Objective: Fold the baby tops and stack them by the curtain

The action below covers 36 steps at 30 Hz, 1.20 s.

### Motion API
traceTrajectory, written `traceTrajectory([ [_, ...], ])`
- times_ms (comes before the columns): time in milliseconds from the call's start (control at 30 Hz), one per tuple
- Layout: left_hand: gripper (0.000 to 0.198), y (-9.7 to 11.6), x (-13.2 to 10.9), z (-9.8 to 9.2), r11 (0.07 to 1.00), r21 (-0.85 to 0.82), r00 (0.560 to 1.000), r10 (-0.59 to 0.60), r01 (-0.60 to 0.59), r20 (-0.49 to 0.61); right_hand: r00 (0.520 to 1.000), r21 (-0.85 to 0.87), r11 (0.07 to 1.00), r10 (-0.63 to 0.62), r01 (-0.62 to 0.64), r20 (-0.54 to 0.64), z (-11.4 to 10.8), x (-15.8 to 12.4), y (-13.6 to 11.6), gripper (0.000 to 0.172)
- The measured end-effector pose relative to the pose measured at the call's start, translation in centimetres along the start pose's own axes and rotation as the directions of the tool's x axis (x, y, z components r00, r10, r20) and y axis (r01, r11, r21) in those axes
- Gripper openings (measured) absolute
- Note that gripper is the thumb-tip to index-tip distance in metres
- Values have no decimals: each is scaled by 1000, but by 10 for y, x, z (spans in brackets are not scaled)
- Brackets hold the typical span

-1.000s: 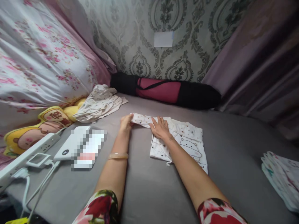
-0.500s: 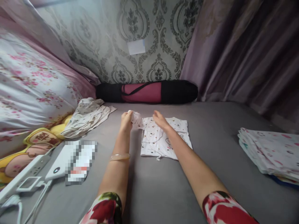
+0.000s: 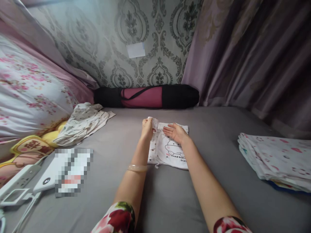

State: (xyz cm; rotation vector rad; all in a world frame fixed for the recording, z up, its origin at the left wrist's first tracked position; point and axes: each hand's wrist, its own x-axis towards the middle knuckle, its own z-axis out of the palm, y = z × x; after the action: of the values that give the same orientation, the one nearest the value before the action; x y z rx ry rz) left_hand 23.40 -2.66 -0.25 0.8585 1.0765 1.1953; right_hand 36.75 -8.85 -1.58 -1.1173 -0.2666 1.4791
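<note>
A white baby shirt (image 3: 161, 158) lies on the grey bed in front of me, with small printed specks, a line-drawn cartoon animal, lettering and a thin tie at its lower edge. My left hand (image 3: 147, 127) is closed on the shirt's speckled sleeve (image 3: 155, 124) at the upper left corner, lifting it a little. Over the upper part of the shirt my right hand (image 3: 177, 132) is open, fingers stretched toward the left and palm facing the sleeve. Whether its fingers touch the cloth I cannot tell.
On the right lies a stack of folded printed cloths (image 3: 274, 158). A crumpled patterned garment (image 3: 85, 121), yellow cushion (image 3: 31, 147), white device (image 3: 47, 176) and power strip (image 3: 21, 181) are at left. A black and pink rolled bag (image 3: 143, 97) lies along the wall.
My left hand has moved right with the sleeve, bringing it in over the shirt. My right hand has shifted right, and more of the cartoon drawing shows. The view has turned slightly right.
</note>
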Motion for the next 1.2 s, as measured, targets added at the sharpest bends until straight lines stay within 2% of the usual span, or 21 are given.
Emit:
traceTrajectory([
  [67,26,-2,-6,6,999,-25,989,-31,35,145,1000,10,1000,1,-1,7,2,2,-1,38],
  [133,37,1,-11,8,998,-32,944,-48,62,327,1000,9,1000,4,-4,6,4,4,-3,41],
  [200,49,5,-12,4,999,-13,909,-34,44,415,1000,12,1000,10,-10,8,5,5,-4,42],
  [267,55,9,-8,-6,999,32,923,-3,-10,385,1000,5,1000,-4,4,18,5,7,-3,32],
  [333,55,10,0,-21,991,115,952,30,-68,306,998,-36,998,-55,55,5,3,8,-1,8],
  [367,52,9,5,-29,980,174,964,52,-100,261,996,-73,994,-87,86,-8,2,9,1,7],
  [433,42,5,13,-42,928,329,977,118,-173,179,987,-177,973,-156,146,-43,-1,11,4,30],
  [500,35,-1,18,-50,828,497,965,200,-258,169,970,-307,928,-238,212,-50,-3,13,6,47],
  [600,40,-11,18,-53,637,676,929,231,-370,290,926,-497,798,-378,341,29,-7,17,3,64],
  [700,50,-21,12,-49,430,810,914,119,-399,388,860,-657,610,-497,443,118,-13,21,-1,72],
  [767,52,-26,8,-48,295,866,912,59,-404,406,826,-747,483,-543,457,154,-17,24,-2,75],
  [833,53,-30,7,-48,207,888,910,32,-411,413,812,-825,366,-556,430,177,-20,26,1,75],
  [933,58,-31,9,-51,159,900,912,10,-406,410,804,-918,181,-561,352,198,-22,23,9,75],
  [1067,60,-28,10,-56,150,910,920,5,-387,391,776,-971,-70,-589,230,226,-21,14,15,65],
  [1200,65,-17,5,-54,161,909,921,2,-384,389,739,-966,-229,-629,119,240,-14,6,14,56],
])
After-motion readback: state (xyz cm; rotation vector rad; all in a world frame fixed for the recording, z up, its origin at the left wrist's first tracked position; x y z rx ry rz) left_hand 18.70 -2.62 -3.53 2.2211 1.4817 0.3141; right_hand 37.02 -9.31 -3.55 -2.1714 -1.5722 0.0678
